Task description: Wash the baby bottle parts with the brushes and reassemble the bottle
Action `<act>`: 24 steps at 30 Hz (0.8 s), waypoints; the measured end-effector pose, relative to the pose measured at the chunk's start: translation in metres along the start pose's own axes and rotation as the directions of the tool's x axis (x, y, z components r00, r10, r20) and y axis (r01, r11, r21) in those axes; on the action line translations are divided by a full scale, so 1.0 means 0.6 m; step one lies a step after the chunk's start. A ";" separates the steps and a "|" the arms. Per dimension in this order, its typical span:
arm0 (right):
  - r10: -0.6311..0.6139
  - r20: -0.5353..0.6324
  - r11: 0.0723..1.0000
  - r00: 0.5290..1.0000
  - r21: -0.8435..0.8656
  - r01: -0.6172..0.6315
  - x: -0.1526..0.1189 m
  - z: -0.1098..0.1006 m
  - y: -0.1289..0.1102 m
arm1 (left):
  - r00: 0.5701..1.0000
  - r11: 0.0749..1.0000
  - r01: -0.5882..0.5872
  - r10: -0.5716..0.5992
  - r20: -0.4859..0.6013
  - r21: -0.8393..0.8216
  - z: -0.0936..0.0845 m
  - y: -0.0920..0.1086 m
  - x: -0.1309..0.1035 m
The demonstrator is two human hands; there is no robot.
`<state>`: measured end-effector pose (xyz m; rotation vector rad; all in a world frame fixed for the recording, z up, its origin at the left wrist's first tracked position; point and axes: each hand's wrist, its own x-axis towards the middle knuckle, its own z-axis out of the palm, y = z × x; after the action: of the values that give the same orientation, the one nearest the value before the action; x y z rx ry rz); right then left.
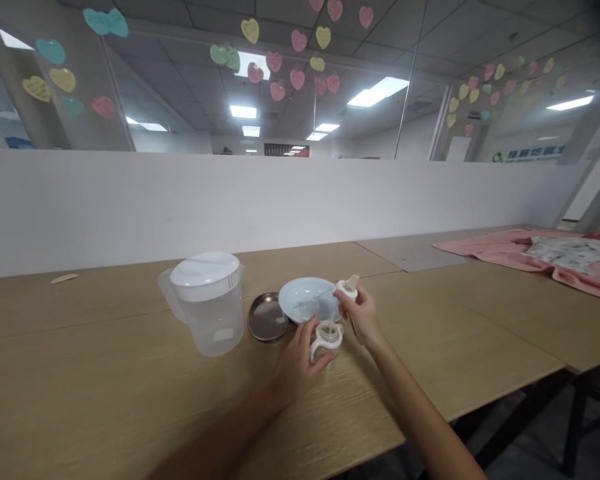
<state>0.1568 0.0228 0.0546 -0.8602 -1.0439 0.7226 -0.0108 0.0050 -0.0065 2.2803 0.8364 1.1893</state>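
Observation:
My left hand (pixel 300 353) is wrapped round a baby bottle (pixel 327 339) with a white handled collar. The bottle's mouth is uncovered, and it is upright at the table. In my right hand (pixel 361 312) is the bottle's nipple cap (pixel 349 287), a white ring with a pale teat pointing up, held just above and to the right of the bottle. Behind both hands lies a white bowl (pixel 295 293) with a clear piece inside that I cannot make out. A round metal dish (pixel 267 317) sits left of the bowl, partly under its rim.
A lidded plastic pitcher (pixel 215 320) stands on the wooden table (pixel 105 373) at the left. A pink cloth (pixel 485 245) with a patterned garment (pixel 570 253) on it is spread at the far right. Behind the table rises a white partition (pixel 260 207) with glass above.

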 end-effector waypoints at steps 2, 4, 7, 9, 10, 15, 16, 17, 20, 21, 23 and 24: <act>-0.003 -0.009 0.998 1.000 0.064 0.003 0.026 0.006 -0.017 | 1.000 1.000 -0.013 0.013 -0.002 0.008 0.000 -0.001 0.000; -0.011 -0.044 0.993 0.999 0.115 0.016 0.050 0.009 -0.031 | 1.000 0.999 -0.023 0.023 0.003 0.023 0.000 -0.002 0.001; -0.019 -0.109 0.985 0.994 0.170 0.037 0.073 0.007 -0.035 | 0.999 0.998 -0.036 0.035 0.016 0.060 -0.001 -0.001 0.002; -0.023 -0.124 0.982 0.992 0.183 0.046 0.079 0.002 -0.025 | 0.999 0.996 -0.047 0.045 0.022 0.082 -0.001 0.000 0.002; -0.022 -0.118 0.982 0.993 0.181 0.043 0.081 -0.001 -0.017 | 0.999 0.995 -0.050 0.048 0.024 0.088 -0.001 0.000 0.002; 0.069 -0.087 0.995 0.994 0.083 -0.062 0.086 -0.017 0.036 | 0.999 0.995 -0.051 0.049 0.024 0.090 -0.001 0.002 0.002; 0.094 -0.091 0.994 0.991 0.065 -0.089 0.088 -0.019 0.046 | 0.998 0.994 -0.052 0.050 0.025 0.092 -0.001 0.002 0.002; 0.116 -0.094 0.992 0.989 0.052 -0.111 0.090 -0.021 0.055 | 0.998 0.994 -0.054 0.052 0.025 0.096 -0.001 0.002 0.002; 0.118 -0.111 0.993 0.987 0.004 -0.119 0.095 -0.022 0.075 | 0.998 0.992 -0.060 0.057 0.029 0.112 -0.003 0.002 0.002; 0.093 -0.111 0.995 0.989 -0.037 -0.098 0.095 -0.023 0.080 | 0.998 0.991 -0.062 0.059 0.029 0.115 -0.003 0.002 0.003; 0.022 -0.085 0.983 0.996 -0.178 -0.037 0.093 -0.023 0.086 | 0.998 0.991 -0.064 0.061 0.028 0.118 -0.004 0.003 0.004; -0.010 -0.056 0.963 0.998 -0.270 -0.006 0.091 -0.024 0.088 | 0.998 0.991 -0.066 0.063 0.028 0.120 -0.004 0.003 0.004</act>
<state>0.1833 0.0905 0.0287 -1.1087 -1.1073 0.5569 -0.0109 0.0054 -0.0027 2.4315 0.8530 1.1654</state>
